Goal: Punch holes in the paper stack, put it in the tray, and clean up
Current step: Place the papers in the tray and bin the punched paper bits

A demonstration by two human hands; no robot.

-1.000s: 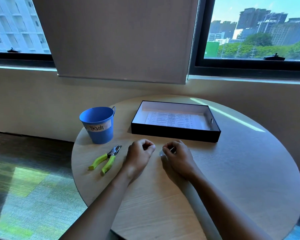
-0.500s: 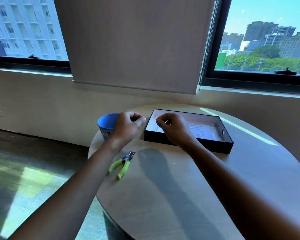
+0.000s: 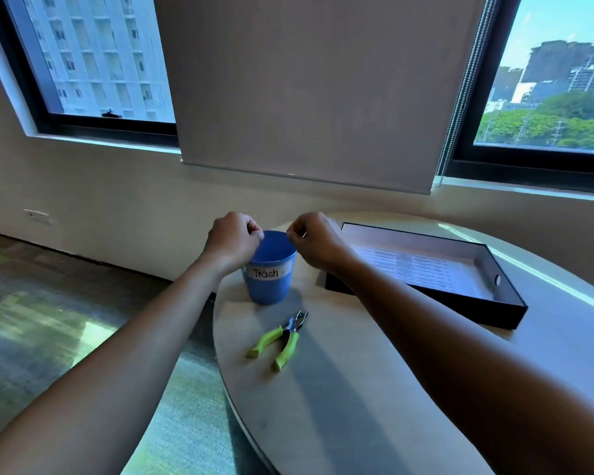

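A blue cup [image 3: 271, 286] labelled "Trash" stands near the left edge of the round table [image 3: 357, 399]. My left hand [image 3: 232, 240] hovers over the cup's left rim, thumb and forefinger pinched together; what they pinch is too small to see. Over the right rim my right hand [image 3: 314, 240] pinches a tiny pale paper scrap [image 3: 304, 233]. The printed paper stack [image 3: 415, 265] lies flat inside the black tray [image 3: 426, 298] at the right. A hole punch [image 3: 278, 341] with lime-green handles lies on the table in front of the cup.
The table's left edge runs just beside the cup, with carpeted floor [image 3: 48, 320] below. A wall and a window sill [image 3: 117, 142] are behind the table, with a lowered blind [image 3: 306, 90] above.
Both hands lifted off the table in front of the tray and moved left and away from me, still pinched, to hang over the trash cup. My view has swung left.
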